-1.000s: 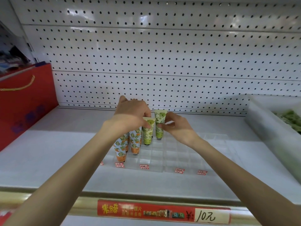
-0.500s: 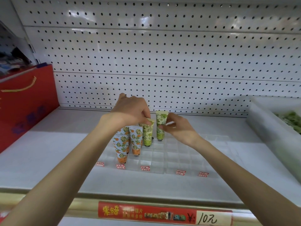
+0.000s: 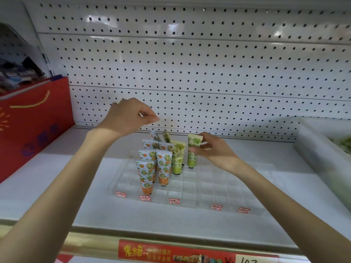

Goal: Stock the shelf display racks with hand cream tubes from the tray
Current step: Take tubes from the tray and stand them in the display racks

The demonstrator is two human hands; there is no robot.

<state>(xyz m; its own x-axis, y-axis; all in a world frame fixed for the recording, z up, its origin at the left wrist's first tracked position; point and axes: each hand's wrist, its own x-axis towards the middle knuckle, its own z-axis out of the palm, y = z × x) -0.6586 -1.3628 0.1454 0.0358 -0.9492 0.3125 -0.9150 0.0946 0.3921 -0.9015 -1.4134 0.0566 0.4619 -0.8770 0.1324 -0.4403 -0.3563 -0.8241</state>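
Head view: I judge the green tube (image 3: 192,160) light and soft. My right hand (image 3: 215,151) pinches its upper body, a sound hold. The left hand (image 3: 127,118), up-left of it, is clenched and empty.

Left hand lifts clear of the tubes

The left hand (image 3: 129,116), which 1 s ago lay over the orange-print tubes (image 3: 146,173) and touched the green tube (image 3: 178,156) beside them, has risen above the rack (image 3: 218,186). Its fingers are curled, thumb meeting forefinger, and it holds nothing. The row beneath it now shows uncovered, including 2 tilted tubes (image 3: 166,135) at the back.
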